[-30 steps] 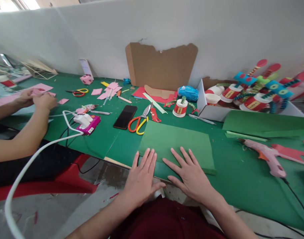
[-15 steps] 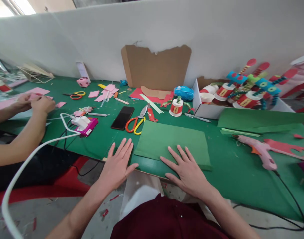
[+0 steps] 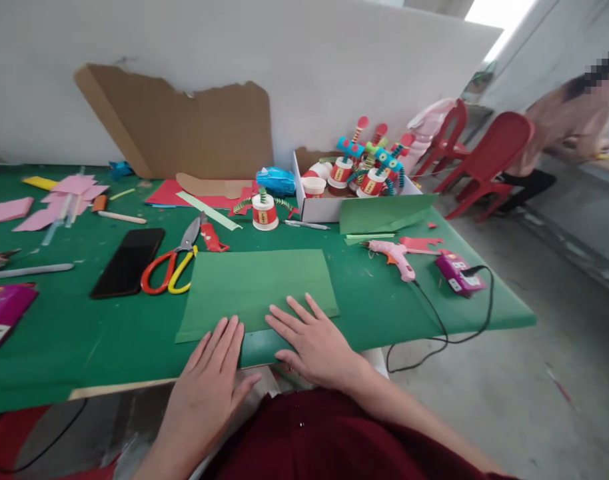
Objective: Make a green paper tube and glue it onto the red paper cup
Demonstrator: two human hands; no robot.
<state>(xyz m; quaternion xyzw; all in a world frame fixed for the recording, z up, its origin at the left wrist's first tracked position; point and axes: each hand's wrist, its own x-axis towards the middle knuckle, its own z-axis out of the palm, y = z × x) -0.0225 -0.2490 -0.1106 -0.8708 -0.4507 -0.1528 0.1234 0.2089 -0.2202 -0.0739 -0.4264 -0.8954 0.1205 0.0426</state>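
Observation:
A sheet of green paper [image 3: 264, 280] lies flat on the green tabletop in front of me. My left hand [image 3: 212, 367] is open and palm down, its fingertips at the sheet's near edge. My right hand [image 3: 317, 343] also rests flat with fingers spread, their tips on the lower right part of the sheet. Neither hand holds anything. Beyond the sheet's left side lie scissors [image 3: 172, 263] with one red and one yellow handle, and a red-handled cutter [image 3: 212, 237]. A decorated paper cup [image 3: 265, 212] with folded green paper arms stands behind the sheet.
A black phone [image 3: 128, 262] lies left of the scissors. To the right are a pink glue gun [image 3: 395, 257] with its cord and a purple power strip [image 3: 459, 272]. A white box [image 3: 320, 212] holds several cup figures. Another person [image 3: 559, 127] is bent over at far right.
The view has swung to the right, bringing the power strip, red chairs and a person there into sight. My left hand now reaches the paper's near edge; my right hand stays flat on it.

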